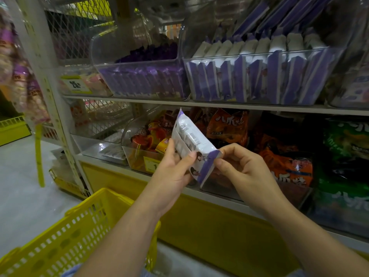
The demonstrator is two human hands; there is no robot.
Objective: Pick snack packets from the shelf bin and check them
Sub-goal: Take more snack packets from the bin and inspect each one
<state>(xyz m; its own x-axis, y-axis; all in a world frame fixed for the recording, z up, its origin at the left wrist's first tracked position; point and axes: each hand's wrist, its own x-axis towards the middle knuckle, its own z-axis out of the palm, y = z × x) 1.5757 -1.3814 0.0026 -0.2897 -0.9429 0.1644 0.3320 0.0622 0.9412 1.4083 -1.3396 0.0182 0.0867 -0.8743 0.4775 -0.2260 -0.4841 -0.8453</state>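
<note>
A white snack packet [191,139] with purple sealed ends is held up in front of the lower shelf, its printed back with a barcode facing me. My left hand [173,172] grips its left side and lower edge. My right hand [239,168] pinches the purple end seam at its lower right. Directly above, a clear shelf bin [259,80] on the upper shelf holds several matching white and purple packets standing in a row.
A second clear bin [139,76] of purple packets stands to the left. Orange snack bags [227,124] and green bags [347,148] fill the lower shelf. A yellow shopping basket [65,240] sits at lower left, below my left forearm.
</note>
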